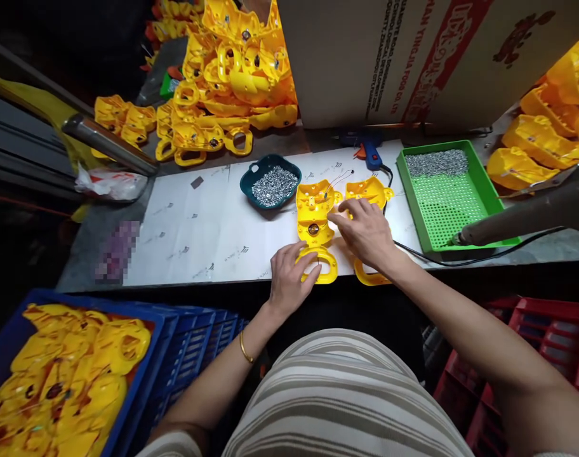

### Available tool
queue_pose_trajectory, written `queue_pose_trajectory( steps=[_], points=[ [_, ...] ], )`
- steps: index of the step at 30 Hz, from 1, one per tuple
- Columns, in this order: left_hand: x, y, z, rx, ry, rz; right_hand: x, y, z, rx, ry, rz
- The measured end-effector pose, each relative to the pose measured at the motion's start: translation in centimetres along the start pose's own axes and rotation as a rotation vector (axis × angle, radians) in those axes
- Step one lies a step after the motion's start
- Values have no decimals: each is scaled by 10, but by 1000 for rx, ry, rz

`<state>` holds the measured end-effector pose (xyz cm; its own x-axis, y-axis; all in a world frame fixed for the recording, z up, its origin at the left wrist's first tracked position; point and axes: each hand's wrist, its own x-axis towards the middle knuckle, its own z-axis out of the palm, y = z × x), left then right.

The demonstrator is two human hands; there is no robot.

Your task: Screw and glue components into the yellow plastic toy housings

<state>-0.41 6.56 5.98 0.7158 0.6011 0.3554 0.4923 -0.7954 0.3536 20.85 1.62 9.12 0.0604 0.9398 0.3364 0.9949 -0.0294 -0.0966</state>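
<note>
Your left hand [289, 273] curls over the handle [333, 266] of the left shell [314, 206], fingers and thumb closed about its left side. That shell lies open on the white sheet [185, 254] in front of you, handle toward you, with a round part [313, 229] inside and thin wires [338, 181] trailing from its top. Your right hand [366, 231] is bent over the gap between it and the right shell [363, 188], fingertips at the left shell's right edge; whether they pinch anything, you cannot tell. The hand covers much of the right shell.

Left of the shells sits a teal dish [246, 188] of metal bits [275, 186]. Beyond them lies a blue glue gun [372, 155]; to the right is a green tray [413, 206], more bits [437, 163] at its far end.
</note>
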Motion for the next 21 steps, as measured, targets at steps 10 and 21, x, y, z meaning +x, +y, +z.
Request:
queue_pose_trajectory(
  steps=[10, 21],
  points=[
    [30, -3, -4, -66, 115, -40, 21, 4, 5, -18, -45, -159],
    [72, 0, 3, -989, 20, -564, 8, -13, -8, 506, 151, 108]
  ],
)
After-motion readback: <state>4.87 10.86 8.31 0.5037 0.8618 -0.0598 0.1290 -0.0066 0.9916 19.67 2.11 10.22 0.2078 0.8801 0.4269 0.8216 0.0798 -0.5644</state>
